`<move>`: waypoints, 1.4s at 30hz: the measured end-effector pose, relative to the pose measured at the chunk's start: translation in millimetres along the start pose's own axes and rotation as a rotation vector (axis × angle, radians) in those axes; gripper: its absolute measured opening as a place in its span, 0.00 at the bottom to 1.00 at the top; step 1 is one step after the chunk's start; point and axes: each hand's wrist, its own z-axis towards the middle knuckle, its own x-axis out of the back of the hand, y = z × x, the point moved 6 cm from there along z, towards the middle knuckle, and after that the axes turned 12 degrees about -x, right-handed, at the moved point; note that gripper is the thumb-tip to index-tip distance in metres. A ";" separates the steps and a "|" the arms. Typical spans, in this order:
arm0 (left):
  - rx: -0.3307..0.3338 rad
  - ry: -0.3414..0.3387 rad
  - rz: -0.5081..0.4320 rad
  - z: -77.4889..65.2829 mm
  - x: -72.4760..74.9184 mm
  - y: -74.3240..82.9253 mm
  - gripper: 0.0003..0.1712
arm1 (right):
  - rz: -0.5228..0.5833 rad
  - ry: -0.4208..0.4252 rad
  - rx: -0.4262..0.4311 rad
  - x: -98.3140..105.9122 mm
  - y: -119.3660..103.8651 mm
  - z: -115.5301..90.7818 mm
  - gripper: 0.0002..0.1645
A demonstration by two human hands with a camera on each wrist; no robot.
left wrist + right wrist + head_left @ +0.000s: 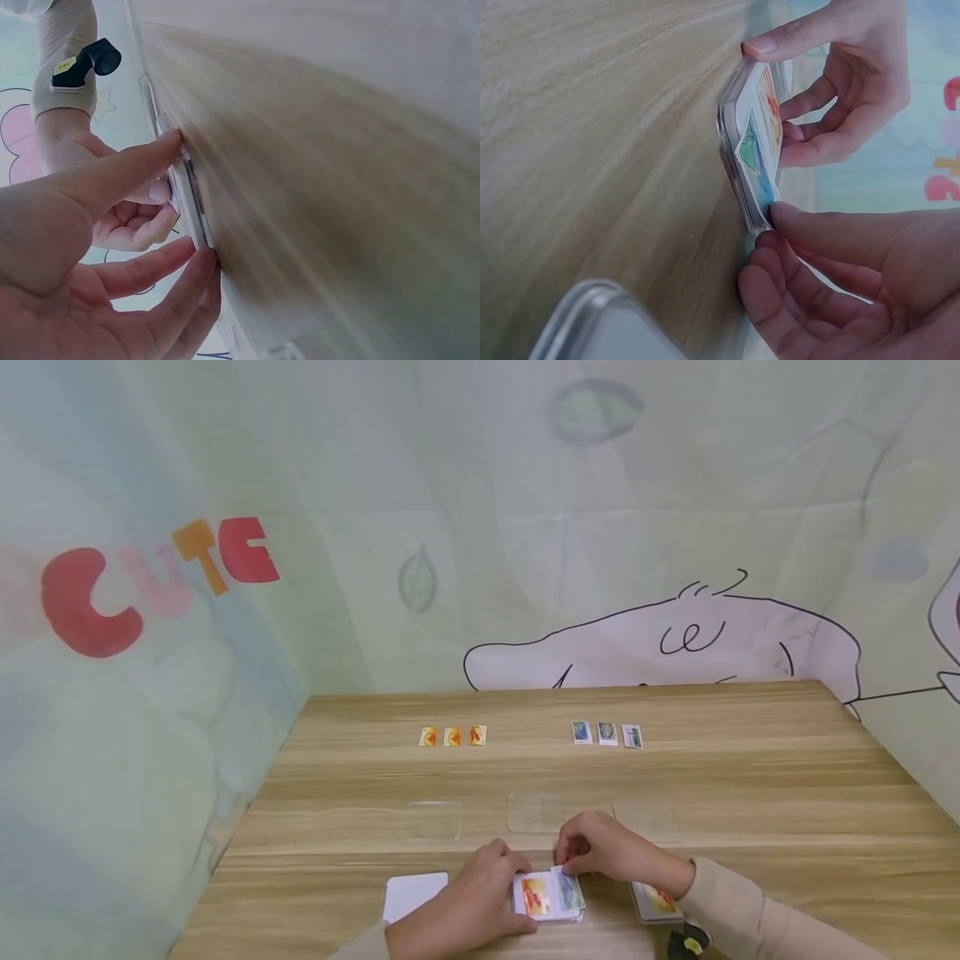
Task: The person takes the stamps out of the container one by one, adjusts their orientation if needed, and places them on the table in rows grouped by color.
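Observation:
My left hand point(480, 893) grips a clear plastic case point(730, 157) with a white insert, thumb on the near edge and fingers on the far edge. A red-orange stamp point(536, 896) lies on its left part. On the right part is a blue-green stamp point(570, 895), slightly tilted, its toothed edge showing in the right wrist view. My right hand point(611, 847) pinches that stamp by a corner, thumb on top and forefinger below at the case's edge. In the left wrist view the case point(191, 202) appears edge-on between the left fingertips.
A white-faced case point(412, 893) lies left, and a case with an orange stamp point(658, 903) lies right, partly under the right forearm. Beyond are clear covers point(433, 820), orange stamps point(452, 737) and bluish stamps point(607, 733). A patterned curtain point(375, 527) hangs behind the table point(337, 777).

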 end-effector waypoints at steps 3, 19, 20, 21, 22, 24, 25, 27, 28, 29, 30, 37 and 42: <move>0.003 0.003 0.000 -0.6 0.5 -0.1 0.33 | 0.009 0.002 -0.011 1.2 0.7 0.3 0.07; 0.002 0.011 0.032 0.5 0.4 1.8 0.32 | 0.104 -0.028 -0.064 8.9 4.6 1.5 0.05; 0.002 0.012 0.032 0.5 0.4 1.9 0.32 | 0.111 -0.030 -0.063 9.4 4.6 1.5 0.04; 0.001 0.013 0.033 0.6 0.4 2.0 0.32 | 0.120 -0.031 -0.065 9.7 4.8 1.7 0.04; 0.000 0.014 0.035 0.5 0.5 2.0 0.32 | 0.125 -0.032 -0.067 10.1 5.1 1.9 0.04; -0.002 0.015 0.036 0.4 0.3 2.1 0.33 | 0.133 -0.034 -0.069 10.7 5.5 2.3 0.04; -0.003 0.015 0.035 0.3 0.3 2.1 0.33 | 0.138 -0.034 -0.071 10.9 5.9 2.5 0.04; -0.003 0.015 0.034 0.2 0.2 2.0 0.33 | 0.144 -0.034 -0.072 11.4 6.8 2.8 0.05; -0.003 0.015 0.033 0.2 0.3 2.0 0.33 | 0.148 -0.033 -0.071 11.7 7.1 2.7 0.05; 0.000 0.012 0.029 0.2 0.1 1.9 0.33 | 0.156 -0.034 -0.068 11.9 7.3 2.5 0.05; 0.003 0.009 0.026 0.3 0.0 1.7 0.33 | 0.163 -0.035 -0.067 12.2 7.3 2.2 0.04; 0.004 0.006 0.031 0.4 0.6 1.7 0.33 | 0.197 -0.041 -0.076 16.2 7.9 0.8 0.04; -0.016 0.022 0.041 0.6 1.1 2.1 0.33 | 0.223 -0.039 -0.082 20.7 8.0 -0.6 0.03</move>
